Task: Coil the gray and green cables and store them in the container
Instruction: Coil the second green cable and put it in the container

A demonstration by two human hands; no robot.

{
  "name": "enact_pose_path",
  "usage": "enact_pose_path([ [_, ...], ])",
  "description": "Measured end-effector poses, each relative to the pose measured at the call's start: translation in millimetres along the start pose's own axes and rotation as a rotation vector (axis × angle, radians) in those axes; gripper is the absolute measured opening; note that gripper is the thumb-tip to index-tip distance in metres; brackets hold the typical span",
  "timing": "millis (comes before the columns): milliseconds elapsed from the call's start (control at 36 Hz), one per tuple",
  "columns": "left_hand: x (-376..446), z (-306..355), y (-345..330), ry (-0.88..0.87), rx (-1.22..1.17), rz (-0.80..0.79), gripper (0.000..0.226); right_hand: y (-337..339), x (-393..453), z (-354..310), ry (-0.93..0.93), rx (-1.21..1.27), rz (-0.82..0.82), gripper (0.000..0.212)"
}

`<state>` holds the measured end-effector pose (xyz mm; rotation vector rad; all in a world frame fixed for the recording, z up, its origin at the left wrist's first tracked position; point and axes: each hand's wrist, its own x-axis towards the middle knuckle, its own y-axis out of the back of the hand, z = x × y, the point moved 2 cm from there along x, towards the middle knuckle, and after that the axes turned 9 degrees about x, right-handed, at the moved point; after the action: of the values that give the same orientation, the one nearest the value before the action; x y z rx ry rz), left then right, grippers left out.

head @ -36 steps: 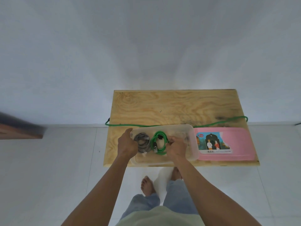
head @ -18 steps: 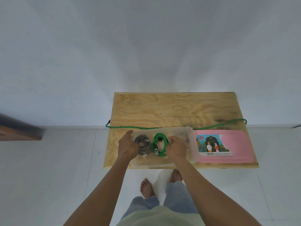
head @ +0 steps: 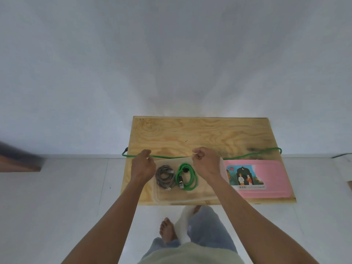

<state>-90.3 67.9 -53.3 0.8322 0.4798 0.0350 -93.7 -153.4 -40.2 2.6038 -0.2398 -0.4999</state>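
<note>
Both hands have left the container (head: 190, 199) and now hover over its far rim: left hand (head: 143, 165) and right hand (head: 206, 161) curl loosely, grasping nothing I can make out. The gray cable (head: 165, 177) and green cable (head: 186, 176) lie coiled inside.

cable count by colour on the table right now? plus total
Green: 2, one coiled green cable in the clear container and one long green cable stretched across the table.
Gray: 1, the coiled gray cable in the container.
Total: 3 cables.
</note>
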Motion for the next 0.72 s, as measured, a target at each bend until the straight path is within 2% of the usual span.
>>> enact_pose_path([
  [111, 17, -1, 5, -0.032, 0.06, 0.003, 0.032, 1, 20, -17, 0.1, -0.089, -0.053, 0.02],
  [306, 52, -12, 0, -0.038, 0.152, -0.05, 0.031, -22, 72, -13, 0.104, -0.359, -0.351, 0.014],
  [417, 69, -15, -9, -0.034, 0.326, -0.101, 0.033, -42, 97, -4, 0.069, -0.536, -0.532, 0.013],
  [583, 88, -20, -22, 0.007, 0.567, -0.208, 0.036, -63, 118, 5, 0.02, -0.664, -0.728, 0.012],
  [722, 96, -22, -24, -0.011, 0.665, -0.208, 0.034, -68, 125, 9, 0.033, -0.702, -0.746, 0.026],
])
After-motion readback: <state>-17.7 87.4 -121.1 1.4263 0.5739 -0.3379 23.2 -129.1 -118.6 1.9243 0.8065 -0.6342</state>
